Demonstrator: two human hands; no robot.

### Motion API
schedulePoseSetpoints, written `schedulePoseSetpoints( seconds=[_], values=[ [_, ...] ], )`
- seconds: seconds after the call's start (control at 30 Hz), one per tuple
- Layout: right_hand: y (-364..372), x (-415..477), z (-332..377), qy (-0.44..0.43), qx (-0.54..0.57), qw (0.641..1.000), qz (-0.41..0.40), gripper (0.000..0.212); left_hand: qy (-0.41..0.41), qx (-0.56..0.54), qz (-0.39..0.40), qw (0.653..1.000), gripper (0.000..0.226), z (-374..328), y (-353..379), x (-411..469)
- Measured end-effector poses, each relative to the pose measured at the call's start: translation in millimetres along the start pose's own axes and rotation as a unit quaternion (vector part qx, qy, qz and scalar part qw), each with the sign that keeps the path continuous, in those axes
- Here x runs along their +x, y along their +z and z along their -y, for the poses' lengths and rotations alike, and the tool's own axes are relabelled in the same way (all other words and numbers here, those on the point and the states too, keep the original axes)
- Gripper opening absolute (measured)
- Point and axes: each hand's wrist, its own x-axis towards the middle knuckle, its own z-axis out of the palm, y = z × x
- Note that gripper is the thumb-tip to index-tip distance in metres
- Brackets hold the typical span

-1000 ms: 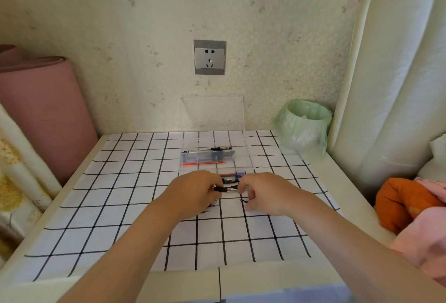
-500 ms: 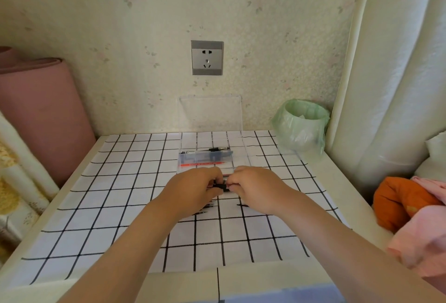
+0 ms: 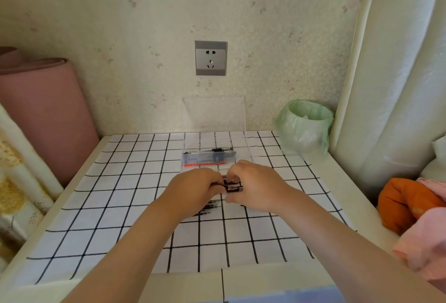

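My left hand point(image 3: 193, 191) and my right hand point(image 3: 255, 188) meet over the checked cloth, fingers curled. Between them they grip a small dark pen-like piece point(image 3: 231, 188); its ends are hidden inside the fingers. Under my left hand several thin dark refills point(image 3: 208, 207) lie on the cloth. Just beyond the hands stands a clear plastic case point(image 3: 208, 155) with a black pen and a red refill inside, its lid point(image 3: 213, 114) upright against the wall.
A white table with a grid cloth point(image 3: 120, 194). A bin with a green bag point(image 3: 304, 126) stands at the back right, a pink roll point(image 3: 45, 119) at the left, orange and pink fabric point(image 3: 410, 206) at the right. A wall socket point(image 3: 210, 58) is above.
My hands have closed together from slightly apart, so the dark piece between them now shows only a short stretch. The case has not moved.
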Motion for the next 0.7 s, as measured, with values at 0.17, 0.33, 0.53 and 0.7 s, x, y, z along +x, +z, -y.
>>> schedulePoseSetpoints(
  seconds=[0.17,0.33,0.53,0.7],
  values=[
    [0.9,-0.7,-0.3,-0.016,-0.013,1.000,0.019,0.023,0.002,0.003,0.015,1.000,0.025,2.8,0.7,1.6],
    [-1.8,-2.1,0.2,-0.003,-0.016,1.000,-0.015,0.031,-0.007,0.008,0.027,1.000,0.026,-1.4,1.7,0.1],
    [-1.6,-3.4,-1.4,-0.021,0.007,1.000,0.013,0.027,-0.025,-0.016,0.031,0.999,0.030,-0.3,2.5,1.0],
    [-2.5,-2.2,-3.0,-0.001,-0.006,1.000,-0.023,0.019,-0.026,-0.006,0.041,0.999,0.032,-5.9,0.9,0.7]
  ],
)
